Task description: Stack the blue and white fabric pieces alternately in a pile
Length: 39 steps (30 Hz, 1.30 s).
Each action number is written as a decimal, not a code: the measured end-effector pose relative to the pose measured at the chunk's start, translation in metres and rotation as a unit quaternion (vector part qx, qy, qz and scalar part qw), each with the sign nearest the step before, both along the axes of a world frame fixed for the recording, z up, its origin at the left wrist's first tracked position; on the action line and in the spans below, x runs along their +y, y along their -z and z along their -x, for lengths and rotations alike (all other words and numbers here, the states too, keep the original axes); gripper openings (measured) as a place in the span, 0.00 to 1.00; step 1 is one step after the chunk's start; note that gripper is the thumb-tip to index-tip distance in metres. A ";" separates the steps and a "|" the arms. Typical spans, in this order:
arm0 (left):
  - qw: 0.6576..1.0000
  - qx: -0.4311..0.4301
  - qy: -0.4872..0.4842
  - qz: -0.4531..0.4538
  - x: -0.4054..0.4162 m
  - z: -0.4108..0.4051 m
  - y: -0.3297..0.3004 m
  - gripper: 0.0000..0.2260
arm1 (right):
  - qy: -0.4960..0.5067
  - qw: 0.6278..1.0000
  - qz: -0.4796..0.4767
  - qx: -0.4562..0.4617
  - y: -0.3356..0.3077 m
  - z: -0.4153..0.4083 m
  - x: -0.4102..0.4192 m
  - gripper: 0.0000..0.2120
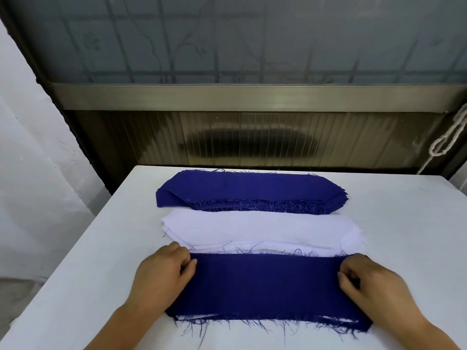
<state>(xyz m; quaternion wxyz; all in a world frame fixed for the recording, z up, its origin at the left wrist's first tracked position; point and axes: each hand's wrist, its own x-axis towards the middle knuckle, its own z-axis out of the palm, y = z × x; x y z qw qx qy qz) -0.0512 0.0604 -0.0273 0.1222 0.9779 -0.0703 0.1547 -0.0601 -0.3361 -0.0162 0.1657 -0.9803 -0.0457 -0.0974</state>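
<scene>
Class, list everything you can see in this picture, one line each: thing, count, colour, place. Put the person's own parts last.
Table: one, white, under all the fabric.
Blue stack: one pile, dark blue, far side of the table.
White stack: one pile, white, middle, just in front of the blue stack.
Mixed pile: one, blue piece on top, white showing beneath, nearest the person.
Cord: one, white, knotted, right edge by the wall.
Left hand: one, fingers curled at the top piece's left end.
Right hand: one, pinching its right end.

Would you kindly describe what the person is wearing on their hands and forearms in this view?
Nothing shows on them: the left hand and right hand are bare, without gloves, rings, or a watch. Both forearms are uncovered to the frame's edge, so no sleeve is visible.
</scene>
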 end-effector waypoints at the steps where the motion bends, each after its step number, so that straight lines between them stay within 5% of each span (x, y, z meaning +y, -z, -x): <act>1: 1.000 0.001 -0.005 -0.003 -0.001 -0.005 -0.003 0.18 | 0.007 1.000 0.002 0.002 -0.001 -0.004 -0.001 0.14; 6: 0.998 -0.043 0.052 0.012 -0.031 -0.037 -0.016 0.06 | -0.030 0.999 -0.017 -0.043 -0.009 -0.036 0.016 0.08; 13: 0.992 0.024 0.110 0.048 -0.057 -0.073 0.008 0.18 | -0.083 0.995 -0.057 0.001 0.008 -0.076 0.037 0.10; 28: 0.977 -0.103 0.176 0.055 -0.055 -0.066 0.013 0.06 | -0.122 0.986 -0.057 -0.097 0.017 -0.070 0.034 0.06; 39: 0.989 -0.043 0.047 0.131 -0.052 -0.062 0.004 0.08 | -0.053 0.981 -0.182 -0.043 0.015 -0.070 0.029 0.08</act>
